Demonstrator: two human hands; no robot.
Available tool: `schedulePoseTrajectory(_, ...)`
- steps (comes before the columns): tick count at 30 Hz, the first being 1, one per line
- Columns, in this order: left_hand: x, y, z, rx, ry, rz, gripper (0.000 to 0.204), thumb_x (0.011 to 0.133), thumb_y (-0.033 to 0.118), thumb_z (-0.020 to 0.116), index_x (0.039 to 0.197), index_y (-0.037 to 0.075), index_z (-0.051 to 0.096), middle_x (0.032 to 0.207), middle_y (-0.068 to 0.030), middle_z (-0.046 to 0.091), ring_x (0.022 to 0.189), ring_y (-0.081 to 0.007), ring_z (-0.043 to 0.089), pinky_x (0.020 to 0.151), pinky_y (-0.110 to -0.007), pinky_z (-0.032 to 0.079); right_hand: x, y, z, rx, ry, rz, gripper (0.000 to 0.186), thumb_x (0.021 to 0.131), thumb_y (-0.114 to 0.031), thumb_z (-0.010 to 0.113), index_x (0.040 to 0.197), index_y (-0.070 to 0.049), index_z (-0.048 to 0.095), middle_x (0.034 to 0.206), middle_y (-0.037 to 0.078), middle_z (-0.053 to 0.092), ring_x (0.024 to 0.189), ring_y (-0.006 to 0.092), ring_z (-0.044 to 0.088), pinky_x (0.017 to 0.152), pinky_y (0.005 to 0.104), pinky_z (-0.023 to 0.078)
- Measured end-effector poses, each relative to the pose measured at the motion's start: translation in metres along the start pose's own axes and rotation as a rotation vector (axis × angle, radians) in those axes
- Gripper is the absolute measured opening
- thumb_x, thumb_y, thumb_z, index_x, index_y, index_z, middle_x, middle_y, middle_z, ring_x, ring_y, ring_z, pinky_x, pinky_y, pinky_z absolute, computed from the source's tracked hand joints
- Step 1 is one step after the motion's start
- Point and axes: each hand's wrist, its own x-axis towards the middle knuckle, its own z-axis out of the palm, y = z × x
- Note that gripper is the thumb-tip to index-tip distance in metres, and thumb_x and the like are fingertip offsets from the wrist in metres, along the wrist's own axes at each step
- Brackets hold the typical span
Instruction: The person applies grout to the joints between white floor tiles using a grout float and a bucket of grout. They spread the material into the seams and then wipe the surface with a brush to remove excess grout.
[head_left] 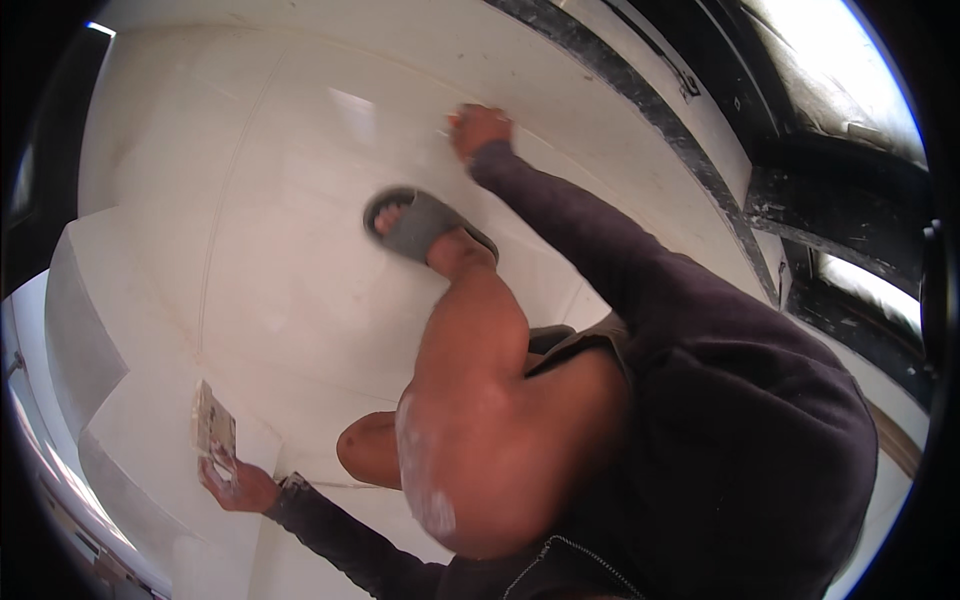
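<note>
1. Currently, in the head view, the left hand (240, 488) is grasping a pale, smeared block-like thing (214, 425) out at the lower left, with the fingers wrapping its near end and its long part pointing away from the palm; whitish paste is coating several of those fingers
2. Further up, the right hand (482, 132) is reaching forward near the top of the view, its fingers curling around a small orange thing (452, 120) that is showing only at the fingertips; the rest of it is staying hidden, so its full shape is impossible to tell
3. Below both hands, a glossy pale floor (290, 200) is spreading out, with thin seams running across it and a patch of light shining between the right hand and the left edge
4. Between the hands, a foot in a grey slide sandal (420, 222) is resting on the floor, and a bent bare knee (425, 480) is showing white smears
5. Dark sleeves (590, 215) are covering both forearms
6. Along the upper right, a dark scuffed strip (620, 75) is bordering the floor, and beyond it a bright window (850, 70) is sitting in dark framing
7. At the far left, pale panels (85, 320) with a stepped edge are standing out near the block-like thing
</note>
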Motion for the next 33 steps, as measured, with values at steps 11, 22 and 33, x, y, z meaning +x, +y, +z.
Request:
schedulePoseTrajectory(11,-0.033,-0.042,0.024,-0.327,0.231,-0.366,0.022,0.083,0.016,0.067,0.091,-0.005,0.063,0.091,-0.0141,0.061,0.082,-0.0251,0.060,0.073,-0.033,0.050,-0.189,-0.190,0.014,-0.191,-1.521,-1.222,0.037,0.071,-0.040,0.067,0.105,-0.025,0.066,0.112,0.017,0.057,0.109,0.0384,0.052,0.098,0.0498,0.034)
schedulePoseTrajectory(22,-0.134,-0.154,-0.028,0.077,0.227,-0.544,0.021,0.084,0.014,0.066,0.093,-0.005,0.063,0.092,-0.0130,0.063,0.082,-0.0232,0.059,0.072,-0.033,0.048,0.131,-0.336,0.078,-0.237,-0.034,-1.000,0.028,0.082,-0.039,0.058,0.105,-0.025,0.064,0.101,0.016,0.064,0.092,0.0359,0.062,0.080,0.0438,0.050)
schedulePoseTrajectory(33,-0.310,-0.145,-0.078,0.128,0.302,-0.611,0.013,0.077,0.002,0.068,0.086,-0.003,0.060,0.089,-0.0162,0.062,0.079,-0.0298,0.060,0.069,-0.035,0.050,-0.270,-0.337,0.199,0.405,-1.437,-1.724,0.018,0.078,-0.020,0.061,0.088,-0.006,0.065,0.084,0.011,0.066,0.078,0.0249,0.062,0.071,0.0369,0.050)
